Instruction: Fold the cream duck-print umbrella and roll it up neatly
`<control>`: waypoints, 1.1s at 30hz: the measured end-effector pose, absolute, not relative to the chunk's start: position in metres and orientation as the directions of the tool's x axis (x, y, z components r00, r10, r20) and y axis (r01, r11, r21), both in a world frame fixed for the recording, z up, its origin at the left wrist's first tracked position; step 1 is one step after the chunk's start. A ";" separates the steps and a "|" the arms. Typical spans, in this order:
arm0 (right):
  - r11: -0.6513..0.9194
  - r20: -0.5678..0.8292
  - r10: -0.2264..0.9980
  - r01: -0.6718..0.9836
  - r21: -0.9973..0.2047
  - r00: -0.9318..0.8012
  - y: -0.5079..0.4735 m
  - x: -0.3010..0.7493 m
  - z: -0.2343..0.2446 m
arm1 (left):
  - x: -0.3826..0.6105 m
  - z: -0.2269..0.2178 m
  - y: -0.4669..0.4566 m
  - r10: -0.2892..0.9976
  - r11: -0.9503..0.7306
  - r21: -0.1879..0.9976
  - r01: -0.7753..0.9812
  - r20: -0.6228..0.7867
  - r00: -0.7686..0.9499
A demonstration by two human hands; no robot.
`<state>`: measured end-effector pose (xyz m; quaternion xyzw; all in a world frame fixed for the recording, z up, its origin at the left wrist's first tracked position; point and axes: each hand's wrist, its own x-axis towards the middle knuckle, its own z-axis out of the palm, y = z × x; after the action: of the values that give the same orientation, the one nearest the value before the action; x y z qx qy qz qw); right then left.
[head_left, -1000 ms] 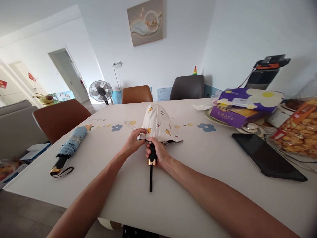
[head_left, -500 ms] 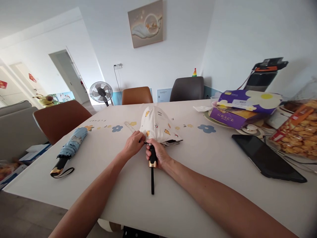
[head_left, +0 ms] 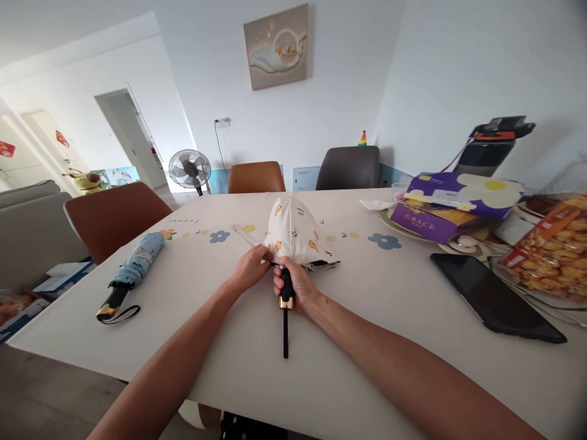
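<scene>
Steadying the white umbrella [head_left: 290, 227] over the tabletop [head_left: 367, 281], the right hand [head_left: 299, 283] is wrapping its grip around the black handle [head_left: 287, 282], seemingly so the left hand [head_left: 252, 264] is freely pinching the canopy's [head_left: 302, 245] near edge.

My right fingers [head_left: 277, 282] partly hide the handle [head_left: 287, 288]; my left fingers' [head_left: 264, 253] hold is too small to tell; the right edge crops the bag [head_left: 550, 260].

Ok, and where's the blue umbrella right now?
In the head view, the blue umbrella lies on the left part of the table, left of the left hand, with a brown chair beyond it.
</scene>
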<state>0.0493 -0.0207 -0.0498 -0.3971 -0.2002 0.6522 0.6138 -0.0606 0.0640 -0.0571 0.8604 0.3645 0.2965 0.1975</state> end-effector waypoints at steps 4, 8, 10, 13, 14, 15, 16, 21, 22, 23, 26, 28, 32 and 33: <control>-0.173 -0.276 0.959 -0.632 -0.756 0.068 -0.020 0.050 -0.052 | -0.062 -0.054 0.064 0.729 -0.681 0.517 0.519 0.407 0.551; -0.160 -0.277 0.957 -0.642 -0.750 0.085 -0.017 0.053 -0.058 | -0.065 -0.046 0.064 0.705 -0.706 0.422 0.569 0.499 0.504; -0.163 -0.275 0.959 -0.647 -0.745 0.075 -0.016 0.053 -0.060 | -0.065 -0.045 0.063 0.686 -0.722 0.381 0.577 0.495 0.533; -0.153 -0.249 0.966 -0.635 -0.757 0.063 -0.017 0.052 -0.059 | -0.063 -0.050 0.063 0.690 -0.723 0.439 0.533 0.428 0.584; -0.149 -0.237 0.970 -0.624 -0.767 0.060 -0.018 0.051 -0.058 | -0.062 -0.053 0.063 0.701 -0.709 0.486 0.511 0.408 0.585; -0.144 -0.227 0.972 -0.608 -0.780 0.061 -0.019 0.049 -0.057 | -0.060 -0.055 0.064 0.712 -0.692 0.531 0.489 0.390 0.584; -0.147 -0.223 0.973 -0.587 -0.796 0.058 -0.020 0.048 -0.055 | -0.060 -0.057 0.065 0.721 -0.676 0.566 0.472 0.372 0.585; -0.227 -0.273 0.962 -0.485 -0.845 0.026 -0.024 0.044 -0.050 | -0.063 -0.041 0.067 0.816 -0.575 0.656 0.489 0.418 0.399; -0.245 -0.290 0.957 -0.483 -0.841 0.019 -0.024 0.044 -0.049 | -0.064 -0.034 0.064 0.845 -0.534 0.706 0.465 0.435 0.311; -0.259 -0.304 0.953 -0.488 -0.834 0.015 -0.024 0.044 -0.049 | -0.064 -0.028 0.061 0.870 -0.492 0.767 0.411 0.428 0.243; -0.262 -0.319 0.947 -0.522 -0.812 0.022 -0.022 0.044 -0.048 | -0.058 -0.014 0.046 0.899 -0.392 0.896 0.209 0.325 0.292; -0.233 -0.298 0.954 -0.544 -0.806 0.033 -0.021 0.044 -0.048 | -0.049 -0.012 0.037 0.904 -0.350 0.920 0.176 0.282 0.322; -0.203 -0.257 0.966 -0.514 -0.833 0.036 -0.022 0.044 -0.050 | -0.030 -0.016 0.036 0.928 -0.216 0.963 0.159 0.152 0.341; -0.210 -0.257 0.966 -0.504 -0.838 0.025 -0.022 0.044 -0.051 | -0.026 -0.017 0.040 0.926 -0.158 0.980 0.119 0.105 0.362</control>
<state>0.0440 -0.0223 -0.0507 -0.4339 -0.2664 0.6454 0.5694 -0.0262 0.0395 -0.0171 0.6497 0.4023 0.3962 0.5090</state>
